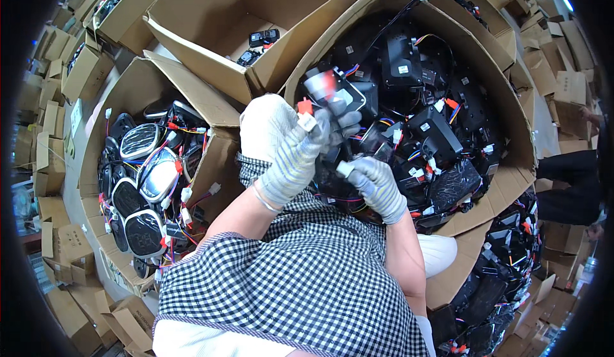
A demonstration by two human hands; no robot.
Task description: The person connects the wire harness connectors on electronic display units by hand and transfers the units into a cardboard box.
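Both my hands wear striped grey-white work gloves. My left hand point(300, 155) is closed around dark cabling, and a red connector point(305, 106) with a white plug point(307, 122) sticks out by its fingers. Just beyond it, a white-and-red connector point(320, 85) is smeared by motion. My right hand point(378, 189) pinches a white connector point(345, 168) close to the left hand. What joins the two hands is dark and blurred. Under them stands a large carton point(505, 194) filled with black plastic device units point(435, 133), their coloured wires and white and red plugs tangled among them.
At the left, another carton point(96, 210) holds rounded, silver-faced units point(142, 141) with wires. A deeper carton point(192, 53) beyond contains a few black parts point(263, 37). More wired black units point(480, 299) lie at lower right. A person's dark-clothed leg point(569, 171) shows at right.
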